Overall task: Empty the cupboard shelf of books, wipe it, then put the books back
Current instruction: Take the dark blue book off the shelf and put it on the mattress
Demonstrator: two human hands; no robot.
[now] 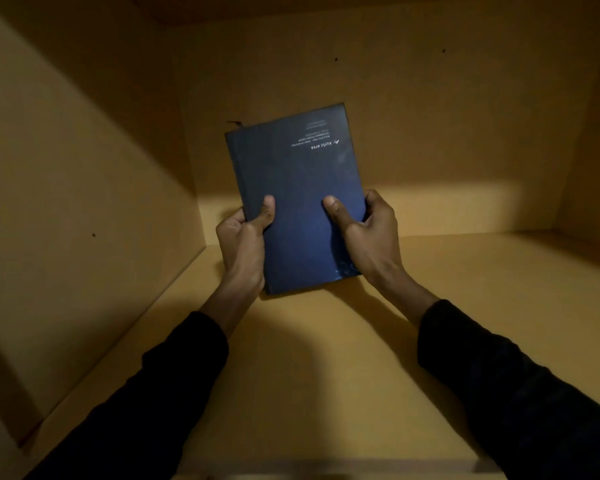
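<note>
A dark blue hardcover book [293, 174] with small white lettering near its far edge is held inside the cupboard, above the tan shelf board [326, 375]. My left hand [245, 237] grips its left edge, thumb on the cover. My right hand [364, 230] grips the right edge, thumb also on top. The book's near corner looks scuffed. A thin ribbon end sticks out at its far left corner. I cannot tell whether the book touches the shelf.
The cupboard's left wall [66, 202], back wall [395, 98] and right wall [596, 150] enclose the shelf. No other books show on the board. Lighting is dim, with a brighter band along the back.
</note>
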